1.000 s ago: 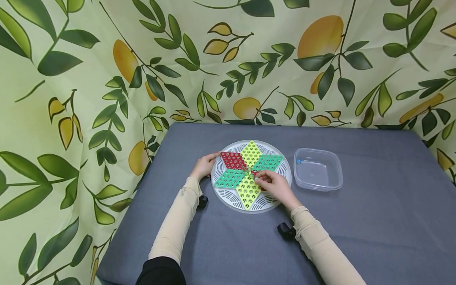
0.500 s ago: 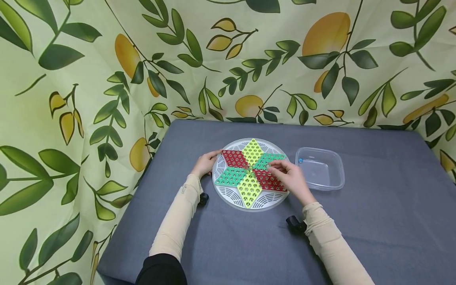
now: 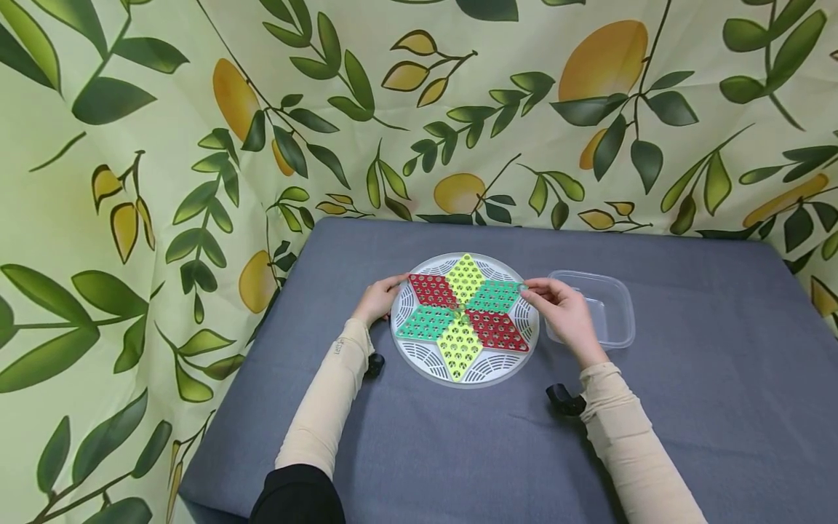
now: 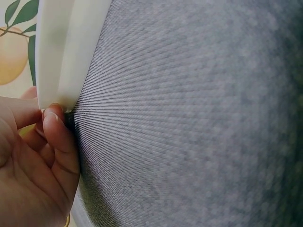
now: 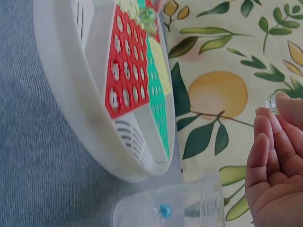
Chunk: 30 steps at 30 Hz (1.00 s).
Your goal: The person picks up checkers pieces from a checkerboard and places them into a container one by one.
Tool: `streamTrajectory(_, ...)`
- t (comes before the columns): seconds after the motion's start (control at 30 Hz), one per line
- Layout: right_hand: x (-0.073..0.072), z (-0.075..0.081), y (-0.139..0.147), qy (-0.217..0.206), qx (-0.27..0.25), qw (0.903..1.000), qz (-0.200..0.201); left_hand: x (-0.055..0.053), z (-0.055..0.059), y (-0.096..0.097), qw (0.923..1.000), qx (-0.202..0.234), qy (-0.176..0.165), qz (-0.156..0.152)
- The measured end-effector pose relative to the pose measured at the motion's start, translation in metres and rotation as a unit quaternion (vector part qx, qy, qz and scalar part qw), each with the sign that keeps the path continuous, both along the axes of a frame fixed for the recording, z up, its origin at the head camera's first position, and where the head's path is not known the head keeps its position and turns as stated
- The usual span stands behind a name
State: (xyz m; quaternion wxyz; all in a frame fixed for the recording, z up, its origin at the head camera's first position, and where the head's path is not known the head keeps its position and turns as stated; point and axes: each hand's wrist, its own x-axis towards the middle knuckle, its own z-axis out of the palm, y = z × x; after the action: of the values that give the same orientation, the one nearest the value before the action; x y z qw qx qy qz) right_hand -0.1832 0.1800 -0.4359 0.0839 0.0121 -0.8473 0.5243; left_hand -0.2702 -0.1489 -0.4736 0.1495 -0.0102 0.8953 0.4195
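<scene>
A round white Chinese checkers board (image 3: 487, 371) lies on the table, its star in red, green and yellow sections. My left hand (image 3: 376, 300) pinches the board's left rim; in the left wrist view, its fingertips meet the lower end of the white rim (image 4: 71, 52). Over the board's right edge, by the green point's tip, my right hand (image 3: 567, 311) holds a clear glass marble (image 5: 271, 103) between thumb and fingertips. Greenish marbles (image 5: 147, 16) sit at the star's centre. Part of the clear plastic container (image 3: 625, 336) is hidden behind the right hand.
Inside the container lies a blue marble (image 5: 164, 211), visible in the right wrist view. Grey cloth covers the table (image 3: 707, 364). A leaf-and-fruit patterned curtain (image 3: 366, 167) hangs behind it and along the left side. Black cameras (image 3: 564, 400) are worn under the wrists.
My right hand has moved from the board's centre rightward to its right edge, holding the clear marble, uncovering the right red section. The left hand stays at the rim.
</scene>
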Motion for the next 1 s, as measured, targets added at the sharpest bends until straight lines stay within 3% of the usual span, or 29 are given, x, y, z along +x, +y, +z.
streamTrajectory(0.07,-0.007,-0.014,0.009,0.011,-0.011,0.9999,-0.005,0.000,0.000,0.000,1.0000,0.001,0.000,0.000)
streamTrajectory(0.27,-0.038,-0.073,0.041,0.034,-0.036,0.9985,-0.025,0.002,0.001,-0.001,0.9995,-0.021,0.019,-0.011)
streamTrajectory(0.37,-0.042,-0.082,0.048,0.020,-0.030,0.9985,-0.040,0.002,0.001,-0.001,0.9995,-0.022,0.019,-0.010)
streamTrajectory(0.5,-0.040,-0.079,0.052,0.003,-0.040,0.9982,-0.045,0.001,0.001,0.000,0.9998,-0.018,0.011,-0.004)
streamTrajectory(0.73,-0.016,-0.023,0.039,-0.050,-0.035,0.9967,-0.053,0.001,0.001,0.001,0.9999,-0.016,0.005,-0.001)
streamTrajectory(0.83,-0.018,-0.024,0.044,-0.055,-0.046,0.9955,-0.062,0.001,0.001,0.001,0.9999,-0.014,0.005,-0.005)
streamTrajectory(1.0,-0.025,-0.033,0.055,-0.071,-0.022,0.9952,-0.064,0.001,0.001,0.000,0.9999,-0.016,0.006,-0.004)
